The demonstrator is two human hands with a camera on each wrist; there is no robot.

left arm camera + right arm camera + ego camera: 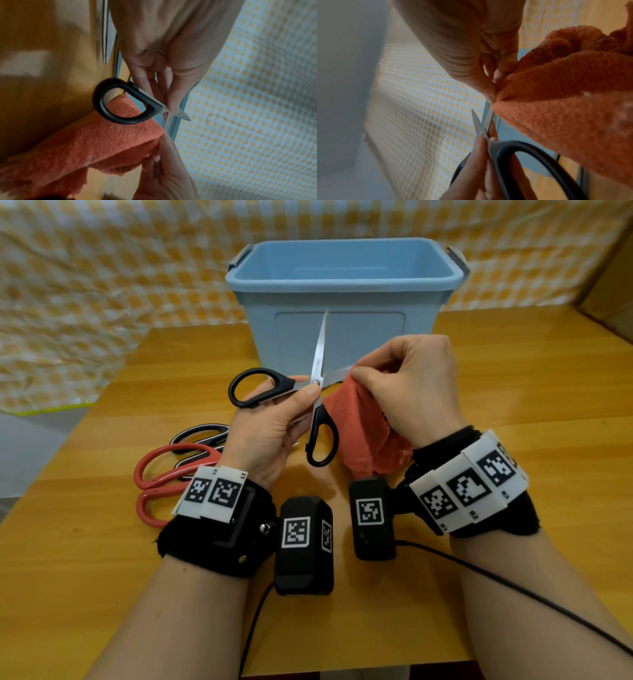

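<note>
Person's left hand [270, 422] holds black-handled scissors [317, 386] up over the wooden table [531, 392], just in front of the blue plastic bin [342, 285]. Thumb and fingertips pinch the scissors at the pivot, with no fingers through the loops. Blades are spread wide. One points up across the bin's front wall, the other points right and disappears under the right hand [414, 385]. One handle loop sticks out to the left, the other hangs down toward the person.

Right hand fingers are curled, thumb and fingertips pinching a fold of orange terry cloth [363, 426] right at the right-pointing blade. Right wrist view shows the thumb tip on the fold, with the cloth edge against that blade near the pivot. The rest of the cloth hangs bunched below the right hand. Cannot tell if its lower end touches the table.

On the table by the left wrist lie red-handled scissors [161, 477] and a pair with black-and-white handles [198, 436], flat, overlapping, partly hidden by the wrist. Bin stands upright at the far side of the table, top open. Yellow-and-white checked sheet [102, 285] hangs behind. Black cable [513, 583] crosses the table by the right forearm.
</note>
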